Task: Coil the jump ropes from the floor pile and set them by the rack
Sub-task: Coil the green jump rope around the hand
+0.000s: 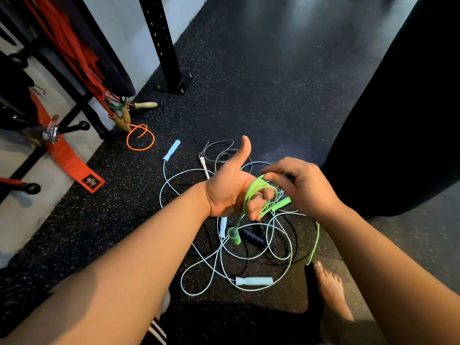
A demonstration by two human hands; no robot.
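At centre frame the left grip (231, 188) hooks its curled fingers through several loops of the green jump rope (249, 195), thumb up; the right grip (298, 185) pinches the cord at the coil's top. The cord looks light, thin and springy, apt to unwind unless held across the loops; one handle (234, 236) dangles over the floor pile (254, 280)

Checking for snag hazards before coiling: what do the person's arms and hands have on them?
Nothing worn shows. The left hand and right hand are bare: no gloves, rings or watch. The left forearm and right forearm are bare too, no sleeves in view.
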